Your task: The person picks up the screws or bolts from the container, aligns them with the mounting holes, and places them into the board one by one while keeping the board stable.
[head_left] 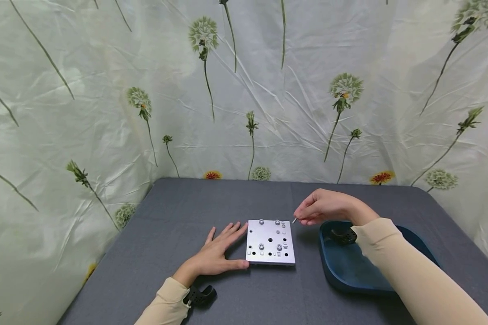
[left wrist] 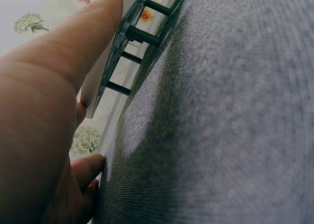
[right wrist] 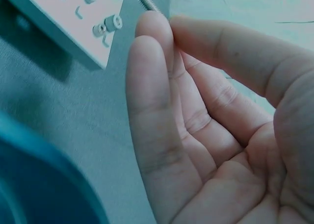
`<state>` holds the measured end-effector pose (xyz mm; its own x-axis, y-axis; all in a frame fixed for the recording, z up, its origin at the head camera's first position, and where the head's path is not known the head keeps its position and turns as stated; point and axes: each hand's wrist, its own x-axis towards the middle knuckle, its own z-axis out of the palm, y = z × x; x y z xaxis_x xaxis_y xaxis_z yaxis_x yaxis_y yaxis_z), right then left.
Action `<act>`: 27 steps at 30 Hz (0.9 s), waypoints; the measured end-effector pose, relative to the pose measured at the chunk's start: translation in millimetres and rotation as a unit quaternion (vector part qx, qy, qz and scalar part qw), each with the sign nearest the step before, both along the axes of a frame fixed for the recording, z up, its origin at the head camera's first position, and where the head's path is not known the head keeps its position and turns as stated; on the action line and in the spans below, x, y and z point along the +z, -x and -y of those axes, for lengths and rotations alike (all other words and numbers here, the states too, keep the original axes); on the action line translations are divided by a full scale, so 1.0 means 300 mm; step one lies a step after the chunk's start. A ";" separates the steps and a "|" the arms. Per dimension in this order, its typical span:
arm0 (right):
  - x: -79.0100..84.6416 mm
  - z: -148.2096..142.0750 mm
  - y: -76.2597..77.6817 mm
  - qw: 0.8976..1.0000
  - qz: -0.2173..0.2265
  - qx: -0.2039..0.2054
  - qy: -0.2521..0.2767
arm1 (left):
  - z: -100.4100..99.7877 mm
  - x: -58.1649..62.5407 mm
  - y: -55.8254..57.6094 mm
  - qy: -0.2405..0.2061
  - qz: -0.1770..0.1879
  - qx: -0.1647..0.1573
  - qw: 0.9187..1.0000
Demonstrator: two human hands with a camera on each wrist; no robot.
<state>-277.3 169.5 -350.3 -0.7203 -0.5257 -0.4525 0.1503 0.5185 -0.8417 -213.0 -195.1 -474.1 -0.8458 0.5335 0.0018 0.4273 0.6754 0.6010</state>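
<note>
Lower centre: spread left hand point(head_left: 216, 256) should steady square silvery metal plate point(head_left: 260, 234); right hand point(head_left: 327, 206) pinches silvery threaded screw point(right wrist: 150, 4).

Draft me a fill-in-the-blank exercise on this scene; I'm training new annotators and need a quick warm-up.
1. The screw is pinched in the ____ hand.
2. The left hand touches the plate at its ____ edge.
3. The tray is ____ in colour.
4. Threaded posts stick out from the plate's ____.

Missing words: right; left; blue; underside.
</note>
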 end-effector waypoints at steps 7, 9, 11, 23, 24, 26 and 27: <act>0.007 0.051 0.007 1.000 -0.006 -0.003 -0.006 | 0.000 0.000 0.000 -0.003 -0.003 -0.007 1.000; 0.009 0.062 0.009 1.000 -0.008 0.000 -0.008 | 0.000 -0.001 0.000 -0.004 -0.005 -0.007 1.000; 0.009 0.073 0.011 1.000 -0.009 0.000 -0.009 | 0.000 -0.001 -0.001 -0.008 -0.009 -0.008 1.000; -0.001 0.151 0.029 0.999 -0.020 0.025 -0.018 | -0.001 0.002 0.000 -0.003 0.002 -0.001 1.000; -0.003 0.158 0.030 0.999 -0.020 0.024 -0.019 | 0.000 0.001 0.000 -0.004 -0.001 -0.002 1.000; -0.004 0.172 0.032 0.999 -0.021 0.026 -0.019 | 0.000 -0.001 0.000 -0.004 0.000 -0.001 1.000; -0.004 0.179 0.033 0.999 -0.022 0.028 -0.020 | 0.001 -0.001 0.000 -0.004 0.000 0.000 1.000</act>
